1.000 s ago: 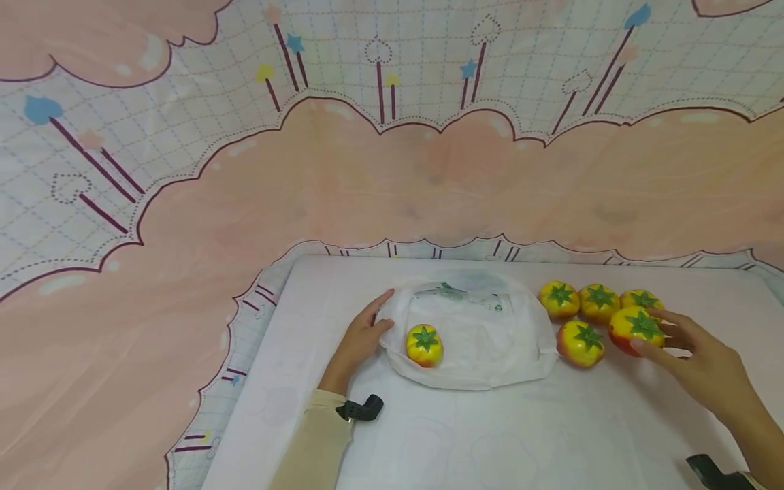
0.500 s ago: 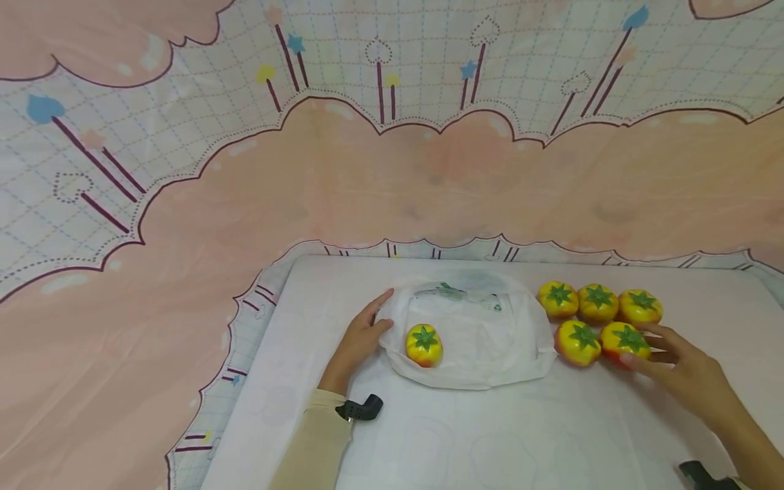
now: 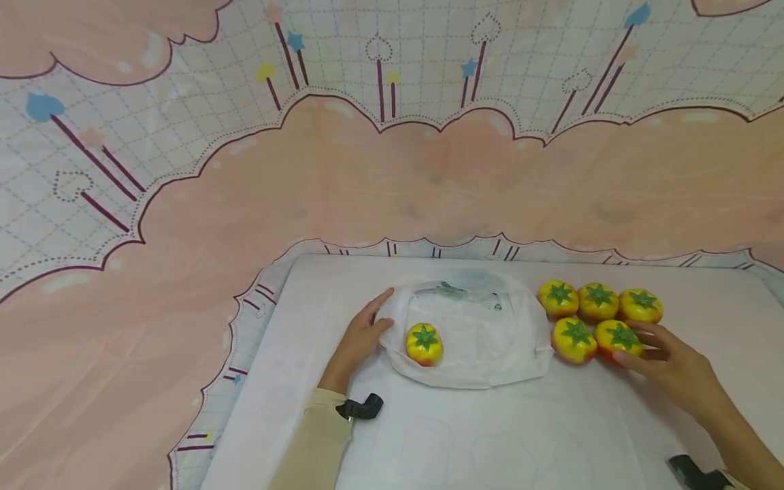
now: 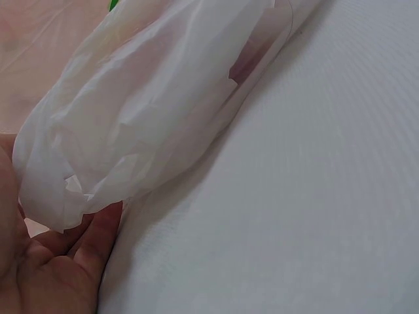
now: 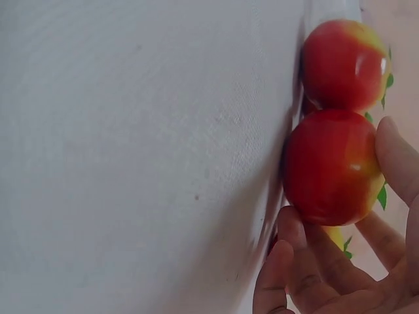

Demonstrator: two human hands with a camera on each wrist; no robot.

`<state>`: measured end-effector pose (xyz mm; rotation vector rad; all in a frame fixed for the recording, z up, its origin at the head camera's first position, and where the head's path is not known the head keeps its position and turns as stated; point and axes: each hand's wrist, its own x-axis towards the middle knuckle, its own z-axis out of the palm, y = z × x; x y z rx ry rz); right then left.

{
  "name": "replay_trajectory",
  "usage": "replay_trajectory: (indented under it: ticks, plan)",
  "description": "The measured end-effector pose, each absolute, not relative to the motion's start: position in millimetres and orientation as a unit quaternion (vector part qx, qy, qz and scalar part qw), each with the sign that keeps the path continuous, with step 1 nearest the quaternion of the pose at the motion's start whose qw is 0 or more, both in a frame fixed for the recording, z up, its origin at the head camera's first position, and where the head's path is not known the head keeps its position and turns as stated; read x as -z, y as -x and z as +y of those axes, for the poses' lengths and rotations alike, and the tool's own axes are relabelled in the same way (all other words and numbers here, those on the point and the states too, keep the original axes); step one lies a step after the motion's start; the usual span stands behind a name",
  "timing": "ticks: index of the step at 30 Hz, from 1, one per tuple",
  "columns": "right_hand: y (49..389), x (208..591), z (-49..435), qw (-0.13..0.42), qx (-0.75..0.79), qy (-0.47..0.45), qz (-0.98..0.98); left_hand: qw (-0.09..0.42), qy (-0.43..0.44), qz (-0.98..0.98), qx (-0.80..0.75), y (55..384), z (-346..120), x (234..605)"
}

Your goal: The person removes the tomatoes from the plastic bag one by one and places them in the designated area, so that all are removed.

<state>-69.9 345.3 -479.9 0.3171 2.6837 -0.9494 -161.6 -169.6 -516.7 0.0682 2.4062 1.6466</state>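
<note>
Near the table's middle a white plastic bag point(image 3: 471, 354) lies spread wide, with green print at its far side. One yellow-red toy tomato point(image 3: 424, 344) with a green star-shaped leaf sits at its left end. My left hand point(image 3: 361, 337) holds the bag's left edge; in the left wrist view the thin plastic point(image 4: 131, 131) lies between thumb and fingers. My right hand point(image 3: 680, 367) grips another toy tomato point(image 3: 617, 340), fingers around its side. In the right wrist view this held tomato point(image 5: 334, 167) shows its red underside and touches a neighbouring tomato point(image 5: 344, 65).
Behind the held tomato, three toy tomatoes point(image 3: 597, 303) stand in a row. One more tomato point(image 3: 574, 340) sits between the held one and the bag's right edge. A white cover lies over the table point(image 3: 429, 442); a peach patterned cloth point(image 3: 429, 184) hangs behind.
My right hand has brought its tomato down and left into the front row, nudging the neighbouring tomato toward the bag. The left hand has stayed put.
</note>
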Motion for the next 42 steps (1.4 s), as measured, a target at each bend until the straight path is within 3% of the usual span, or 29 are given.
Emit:
replay_trajectory:
  ticks: [18, 30, 42]
  plan:
    - [71.1, 477.5, 344.5, 0.121, 0.321, -0.104, 0.934, 0.112, -0.021, 0.823, -0.556, 162.7, -169.3, 516.6]
    - [71.3, 457.9, 330.4, 0.011, 0.269, -0.057, 0.962, 0.113, -0.021, 0.821, -0.559, 163.1, -168.8, 517.4]
    - [91.6, 429.4, 280.1, -0.011, 0.296, -0.017, 0.955, 0.108, -0.031, 0.822, -0.559, 163.2, -169.1, 518.5]
